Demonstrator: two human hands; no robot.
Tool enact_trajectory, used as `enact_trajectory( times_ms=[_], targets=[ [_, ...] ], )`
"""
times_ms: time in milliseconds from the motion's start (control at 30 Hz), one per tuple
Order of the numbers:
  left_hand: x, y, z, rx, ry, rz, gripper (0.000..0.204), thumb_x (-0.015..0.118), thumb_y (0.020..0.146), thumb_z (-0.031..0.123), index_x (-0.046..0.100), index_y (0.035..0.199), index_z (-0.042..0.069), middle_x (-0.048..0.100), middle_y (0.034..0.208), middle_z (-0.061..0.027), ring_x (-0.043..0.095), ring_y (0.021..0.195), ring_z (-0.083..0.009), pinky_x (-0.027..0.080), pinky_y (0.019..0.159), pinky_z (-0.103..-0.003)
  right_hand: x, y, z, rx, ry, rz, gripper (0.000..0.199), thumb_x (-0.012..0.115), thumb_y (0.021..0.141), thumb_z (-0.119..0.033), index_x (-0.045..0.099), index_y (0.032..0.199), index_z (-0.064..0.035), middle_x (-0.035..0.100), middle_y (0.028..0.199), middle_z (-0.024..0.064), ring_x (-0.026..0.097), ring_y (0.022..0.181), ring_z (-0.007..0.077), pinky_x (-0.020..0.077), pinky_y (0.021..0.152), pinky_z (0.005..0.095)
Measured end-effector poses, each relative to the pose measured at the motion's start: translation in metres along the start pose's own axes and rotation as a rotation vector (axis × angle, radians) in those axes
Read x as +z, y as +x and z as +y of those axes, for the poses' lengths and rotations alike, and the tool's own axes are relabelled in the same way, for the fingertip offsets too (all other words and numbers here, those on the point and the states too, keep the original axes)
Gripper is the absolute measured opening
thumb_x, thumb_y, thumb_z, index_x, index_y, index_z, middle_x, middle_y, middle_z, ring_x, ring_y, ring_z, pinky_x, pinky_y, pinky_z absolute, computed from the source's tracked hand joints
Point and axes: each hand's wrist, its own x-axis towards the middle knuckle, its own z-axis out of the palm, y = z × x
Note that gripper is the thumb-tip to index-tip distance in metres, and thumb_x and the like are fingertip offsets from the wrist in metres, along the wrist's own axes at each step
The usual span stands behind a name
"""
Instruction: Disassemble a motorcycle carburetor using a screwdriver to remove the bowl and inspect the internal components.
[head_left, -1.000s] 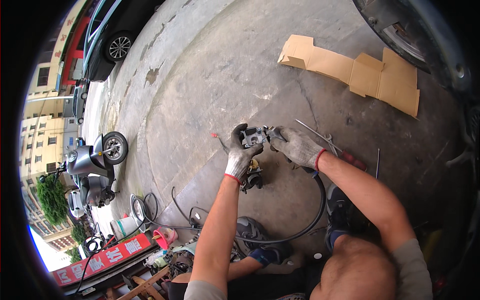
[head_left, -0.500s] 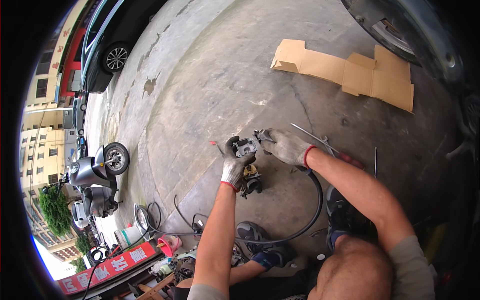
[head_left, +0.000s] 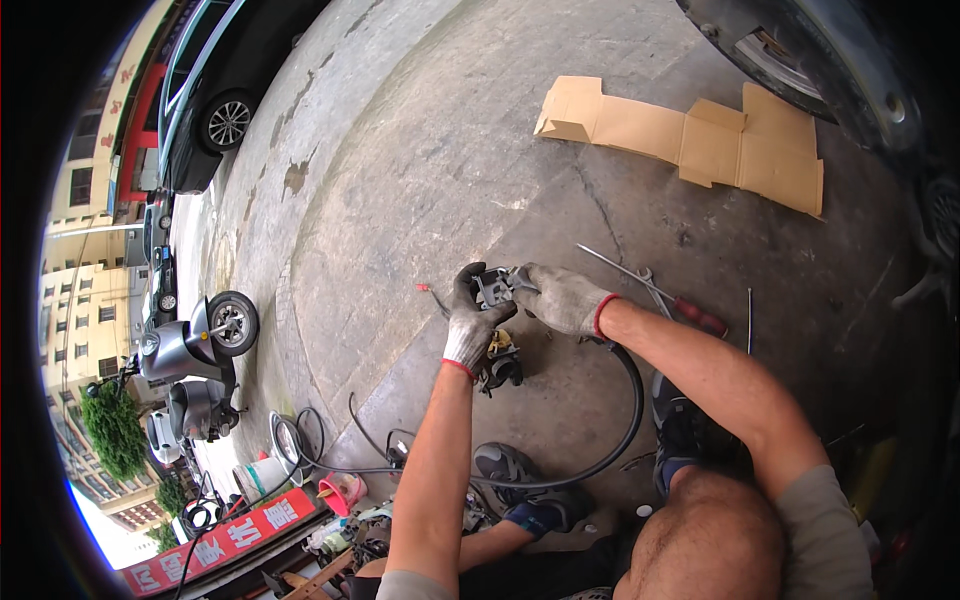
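Observation:
Both of my hands wear grey work gloves with red cuffs. My left hand [head_left: 474, 322] grips a small grey metal engine part [head_left: 492, 289] from the left. My right hand [head_left: 562, 298] closes on the same part from the right, fingertips at its top edge. Just below it, on the concrete, lies another dark metal part with a yellowish piece [head_left: 500, 358]. A black hose [head_left: 628, 420] curves from under my right wrist toward my feet.
A red-handled screwdriver [head_left: 660, 295] and thin metal rods lie right of my hands. Flattened cardboard [head_left: 690, 140] lies farther out. A grey scooter [head_left: 190, 345] is parked at left, with cars beyond it. Cables, a bucket and a pink container lie near my shoes.
The view shifted slightly. My hands stay together on the metal part, with the right fingers moved a little over its top.

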Motion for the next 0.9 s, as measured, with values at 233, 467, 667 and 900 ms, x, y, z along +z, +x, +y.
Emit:
enact_trajectory(
  times_ms=[233,467,667,900],
  targets=[
    [0.009,-0.012,0.018,0.007,-0.149,-0.009,0.083,0.073,0.076,-0.006,0.032,0.148,0.006,0.056,0.124,-0.0125,0.061,0.106,-0.0214,0.057,0.087,-0.034,-0.006,-0.015,0.010,0.033,0.129,0.245,0.050,0.061,0.093,-0.033,0.054,0.134,-0.0044,0.064,0.121,0.0257,0.059,0.117,0.0417,0.0450,0.102,0.0469],
    [0.019,-0.035,0.036,0.007,-0.291,-0.078,0.091,0.073,0.075,-0.003,0.027,0.152,0.009,0.054,0.129,-0.0158,0.062,0.112,-0.0259,0.056,0.090,-0.038,-0.011,-0.024,0.066,0.253,0.010,0.442,0.051,0.064,0.088,-0.025,0.051,0.134,-0.0070,0.063,0.122,0.0242,0.060,0.114,0.0413,0.0475,0.098,0.0484],
    [0.033,-0.051,0.033,-0.003,-0.440,-0.134,0.096,0.078,0.074,0.003,0.026,0.154,0.013,0.051,0.137,-0.0129,0.061,0.117,-0.0281,0.056,0.092,-0.040,-0.004,-0.028,0.109,0.391,-0.118,0.471,0.056,0.065,0.086,-0.024,0.047,0.137,-0.0083,0.051,0.133,0.0233,0.056,0.118,0.0442,0.0473,0.098,0.0506],
    [0.047,-0.065,0.041,-0.010,-0.411,-0.178,0.091,0.076,0.072,-0.006,0.032,0.150,0.012,0.050,0.137,-0.0116,0.057,0.121,-0.0252,0.055,0.099,-0.040,-0.014,-0.051,0.075,0.020,-0.253,0.760,0.038,0.065,0.091,-0.022,0.057,0.126,-0.0088,0.061,0.121,0.0202,0.063,0.109,0.0374,0.0496,0.094,0.0464]
  ],
)
